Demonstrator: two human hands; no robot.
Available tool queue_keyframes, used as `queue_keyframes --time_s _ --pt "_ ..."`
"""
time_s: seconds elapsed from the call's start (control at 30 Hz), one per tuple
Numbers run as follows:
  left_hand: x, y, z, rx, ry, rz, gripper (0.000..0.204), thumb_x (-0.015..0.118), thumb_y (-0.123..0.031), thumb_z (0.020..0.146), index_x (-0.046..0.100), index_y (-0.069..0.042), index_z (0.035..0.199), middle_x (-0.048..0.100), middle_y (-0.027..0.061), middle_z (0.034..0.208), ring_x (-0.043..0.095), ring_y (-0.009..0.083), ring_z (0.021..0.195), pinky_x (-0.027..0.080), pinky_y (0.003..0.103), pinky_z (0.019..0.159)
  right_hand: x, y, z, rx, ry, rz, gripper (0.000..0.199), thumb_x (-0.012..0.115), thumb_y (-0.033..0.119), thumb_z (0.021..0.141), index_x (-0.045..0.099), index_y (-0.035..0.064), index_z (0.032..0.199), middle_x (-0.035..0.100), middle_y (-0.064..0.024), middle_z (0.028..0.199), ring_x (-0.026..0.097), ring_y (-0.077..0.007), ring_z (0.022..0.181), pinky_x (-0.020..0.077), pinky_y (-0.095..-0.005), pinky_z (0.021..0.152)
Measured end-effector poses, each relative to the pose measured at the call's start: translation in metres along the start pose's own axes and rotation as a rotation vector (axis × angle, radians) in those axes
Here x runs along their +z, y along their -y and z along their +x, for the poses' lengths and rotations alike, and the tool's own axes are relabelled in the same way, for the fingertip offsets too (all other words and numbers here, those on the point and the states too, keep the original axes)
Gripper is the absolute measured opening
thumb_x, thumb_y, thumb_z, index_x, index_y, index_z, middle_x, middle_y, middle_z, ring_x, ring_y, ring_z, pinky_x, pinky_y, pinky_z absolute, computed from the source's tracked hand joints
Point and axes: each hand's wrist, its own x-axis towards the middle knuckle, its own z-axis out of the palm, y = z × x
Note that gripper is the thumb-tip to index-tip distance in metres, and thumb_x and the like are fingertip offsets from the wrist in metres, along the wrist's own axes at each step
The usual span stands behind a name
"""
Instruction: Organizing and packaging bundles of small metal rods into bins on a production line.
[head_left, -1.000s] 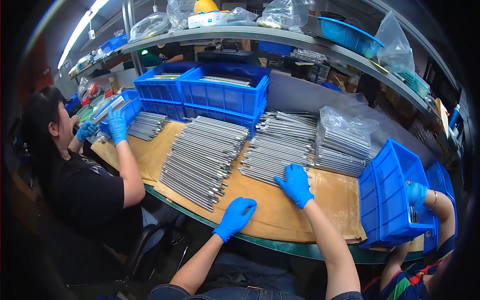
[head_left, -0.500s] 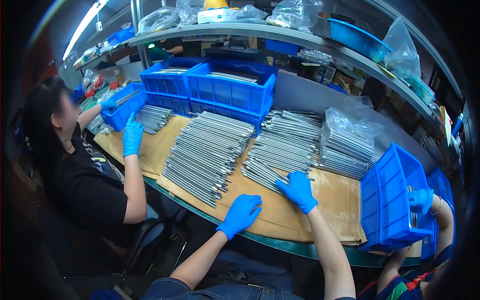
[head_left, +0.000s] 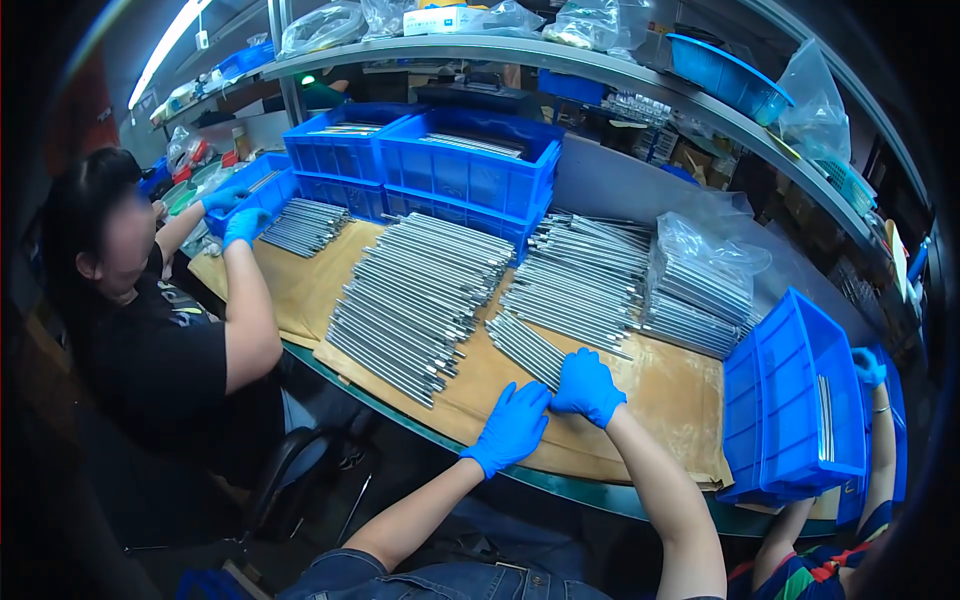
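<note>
2 blue-gloved hands meet at lower centre of the frame: left hand point(head_left: 514, 427) flat and loose on the cardboard sheet point(head_left: 672, 395), holding nothing; right hand point(head_left: 587, 386) curled over the near ends of a small bundle of grey metal rods point(head_left: 527, 347), which runs up-left from it, nearer the right

Left hand point(head_left: 514, 425) and right hand point(head_left: 587, 385) blue-gloved, palms down, touching side by side; forearms bare.

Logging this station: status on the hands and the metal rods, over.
Left hand and right hand gloved, side by side at small rod bundle. Grip unclear. Big rod stacks alongside; nothing blocking.
</note>
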Motion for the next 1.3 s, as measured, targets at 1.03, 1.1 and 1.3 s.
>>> queue_keyframes --time_s 1.03,1.1,1.3 --pt "0.027 0.020 0.047 -0.748 -0.285 -2.383 0.029 0.055 -0.029 0.089 0.055 -0.004 0.103 0.058 0.0112 0.101 0.052 0.0233 0.098 0.044 0.038 0.086 -0.002 0.013 -0.017 -0.117 -0.133 -0.115 0.021 0.057 0.018 0.076 0.051 0.0013 0.087 0.060 -0.0190 0.078 0.061 -0.0359 0.071 0.0481 -0.0452 0.060" --pt "0.017 0.010 0.060 -0.881 -0.500 -2.369 0.026 0.060 -0.029 0.087 0.057 -0.006 0.098 0.058 0.0100 0.094 0.054 0.0210 0.092 0.046 0.034 0.080 0.004 0.014 -0.034 -0.124 -0.174 -0.109 0.019 0.056 0.016 0.076 0.050 0.0017 0.087 0.060 -0.0188 0.080 0.061 -0.0353 0.072 0.0482 -0.0444 0.059" --pt "0.003 -0.005 0.077 -0.690 -0.641 -2.113 0.023 0.063 -0.019 0.084 0.057 -0.003 0.099 0.059 0.0072 0.083 0.057 0.0180 0.076 0.049 0.029 0.074 0.000 0.029 -0.065 -0.068 -0.446 0.085 0.023 0.058 0.009 0.076 0.050 0.0037 0.096 0.057 -0.0199 0.090 0.059 -0.0345 0.079 0.0472 -0.0426 0.061"
